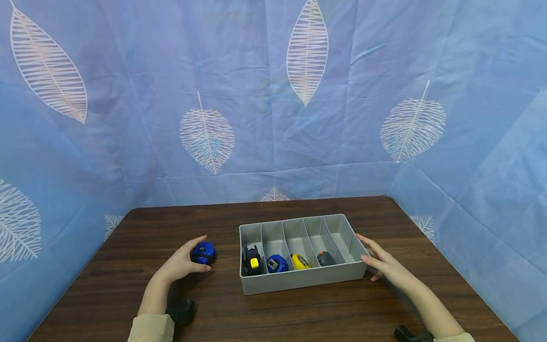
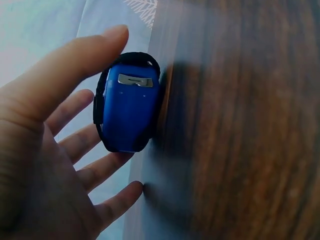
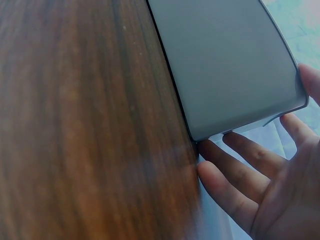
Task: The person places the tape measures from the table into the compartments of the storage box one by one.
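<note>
A blue tape measure (image 1: 204,252) with a black strap and a metal end hook lies on the table, left of a grey divided box (image 1: 303,283). My left hand (image 1: 181,261) is spread around this tape measure. In the left wrist view, the thumb reaches over the hook end of the tape measure (image 2: 131,112), and the other fingers extend behind it. At the box's right end is my right hand (image 1: 393,271), thumb at the rim near the front corner. Its extended fingers rest along the end wall of the box (image 3: 235,65) in the right wrist view.
Inside the box, in separate compartments from the left, sit a black-and-yellow tape measure (image 1: 253,261), another blue one (image 1: 277,264), a yellow one (image 1: 300,261) and a dark grey-and-orange item (image 1: 326,258). A blue leaf-print cloth (image 1: 256,133) surrounds the dark wooden table (image 1: 222,308).
</note>
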The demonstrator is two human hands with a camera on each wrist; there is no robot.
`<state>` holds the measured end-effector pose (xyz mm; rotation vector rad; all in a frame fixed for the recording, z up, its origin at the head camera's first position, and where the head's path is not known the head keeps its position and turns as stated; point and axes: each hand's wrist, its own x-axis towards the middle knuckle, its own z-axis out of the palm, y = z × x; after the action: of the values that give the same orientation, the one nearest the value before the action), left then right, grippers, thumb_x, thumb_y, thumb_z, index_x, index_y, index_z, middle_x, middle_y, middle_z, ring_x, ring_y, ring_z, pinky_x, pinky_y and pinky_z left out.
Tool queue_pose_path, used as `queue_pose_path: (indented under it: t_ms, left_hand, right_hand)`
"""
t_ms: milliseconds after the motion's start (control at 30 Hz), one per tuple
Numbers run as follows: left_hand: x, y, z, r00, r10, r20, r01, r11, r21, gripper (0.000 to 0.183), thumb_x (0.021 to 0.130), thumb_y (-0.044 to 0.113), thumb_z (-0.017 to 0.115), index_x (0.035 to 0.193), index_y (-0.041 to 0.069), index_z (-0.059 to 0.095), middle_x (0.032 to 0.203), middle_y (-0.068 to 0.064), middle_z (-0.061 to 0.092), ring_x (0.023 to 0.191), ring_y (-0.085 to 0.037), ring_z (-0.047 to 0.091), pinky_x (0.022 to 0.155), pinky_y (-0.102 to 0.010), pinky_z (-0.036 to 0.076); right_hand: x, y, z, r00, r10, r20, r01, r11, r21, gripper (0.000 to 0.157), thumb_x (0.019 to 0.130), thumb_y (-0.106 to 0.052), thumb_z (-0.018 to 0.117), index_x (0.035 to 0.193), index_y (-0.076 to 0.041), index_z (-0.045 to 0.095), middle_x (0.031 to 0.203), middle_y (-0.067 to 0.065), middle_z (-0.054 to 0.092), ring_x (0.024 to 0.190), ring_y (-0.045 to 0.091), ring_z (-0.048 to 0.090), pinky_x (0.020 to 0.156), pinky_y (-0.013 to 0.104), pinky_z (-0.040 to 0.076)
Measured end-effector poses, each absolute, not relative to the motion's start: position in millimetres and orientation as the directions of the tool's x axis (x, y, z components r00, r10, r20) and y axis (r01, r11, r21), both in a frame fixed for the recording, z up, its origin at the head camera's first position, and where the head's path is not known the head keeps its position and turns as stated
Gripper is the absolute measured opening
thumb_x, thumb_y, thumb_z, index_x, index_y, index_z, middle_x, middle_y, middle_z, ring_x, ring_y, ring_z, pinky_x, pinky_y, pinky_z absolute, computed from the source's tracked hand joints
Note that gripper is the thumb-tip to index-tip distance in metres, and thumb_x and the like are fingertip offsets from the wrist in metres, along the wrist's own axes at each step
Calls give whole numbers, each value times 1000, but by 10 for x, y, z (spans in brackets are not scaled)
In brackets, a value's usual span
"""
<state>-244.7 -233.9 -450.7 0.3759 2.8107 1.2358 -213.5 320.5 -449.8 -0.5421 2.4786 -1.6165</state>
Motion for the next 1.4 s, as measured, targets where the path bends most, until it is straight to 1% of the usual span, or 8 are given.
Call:
queue_pose_path:
  t_ms: [200, 467, 633, 1033, 1400]
  left_hand:
    - [-2452, -2359, -4539, -971, 238, 37, 188, 656, 731, 93, 74, 23, 84, 149, 7, 31, 149, -26, 26, 131, -52, 28, 97, -68, 28]
    - [-2442, -2361, -4552, -974, 223, 31, 174, 659, 732, 85, 77, 19, 82, 148, 7, 35, 147, -27, 30, 129, -52, 32, 96, -66, 32]
    - [-2443, -2359, -4562, -974, 221, 39, 179, 659, 731, 81, 78, 19, 81, 146, 6, 39, 146, -26, 33, 128, -52, 34, 96, -65, 34]
    - [-2448, -2352, -4572, -975, 215, 61, 189, 644, 742, 80, 74, 19, 83, 142, 5, 44, 141, -23, 41, 125, -49, 39, 96, -63, 36]
    - [-2449, -2355, -4572, -977, 201, 70, 187, 652, 735, 79, 75, 22, 83, 142, 4, 45, 139, -23, 43, 124, -48, 41, 95, -62, 37]
  right_hand:
    - [-2132, 3204, -4490, -928, -365, 77, -218, 363, -906, 60, 103, -18, 40, 154, -11, 11, 156, 24, -2, 127, 64, 15, 64, 46, 52]
    - [-2125, 3196, -4487, -928, -365, 81, -221, 361, -906, 60, 102, -18, 40, 154, -11, 11, 156, 25, -2, 126, 65, 16, 64, 46, 52]
    - [-2123, 3190, -4481, -929, -362, 78, -215, 355, -910, 60, 102, -18, 40, 154, -10, 11, 156, 25, -1, 127, 64, 17, 64, 47, 52]
    - [-2109, 3188, -4474, -927, -367, 78, -217, 355, -909, 59, 103, -18, 39, 154, -10, 11, 155, 26, -1, 126, 64, 17, 64, 47, 52]
    - [-2119, 3199, -4488, -928, -365, 80, -219, 358, -908, 59, 103, -19, 39, 154, -12, 11, 156, 25, -1, 127, 64, 17, 64, 46, 52]
